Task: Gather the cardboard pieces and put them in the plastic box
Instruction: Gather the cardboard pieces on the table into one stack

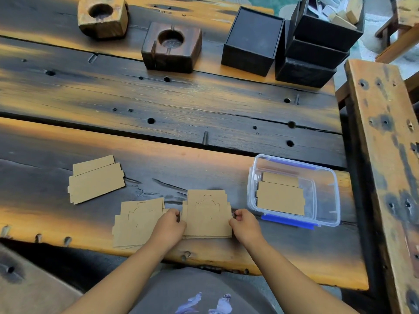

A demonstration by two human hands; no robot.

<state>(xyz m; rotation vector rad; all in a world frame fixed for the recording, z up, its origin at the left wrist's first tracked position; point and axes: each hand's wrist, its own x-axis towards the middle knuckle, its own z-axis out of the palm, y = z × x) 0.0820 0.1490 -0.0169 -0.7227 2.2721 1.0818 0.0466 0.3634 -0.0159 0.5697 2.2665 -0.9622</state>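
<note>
A small stack of brown cardboard pieces (207, 215) lies near the table's front edge. My left hand (169, 225) grips its left side and my right hand (244, 224) grips its right side. Left of it lies another cardboard stack (136, 220), partly under my left hand. A third stack (96, 179) lies farther left. The clear plastic box (326, 200) with blue clips stands open to the right, and cardboard pieces (280, 194) lie flat inside it.
Two wooden blocks with round holes (103, 15) (171, 47) and several black boxes (252, 40) stand at the back of the scorched wooden table (181, 105). A wooden bench (385, 143) runs along the right side.
</note>
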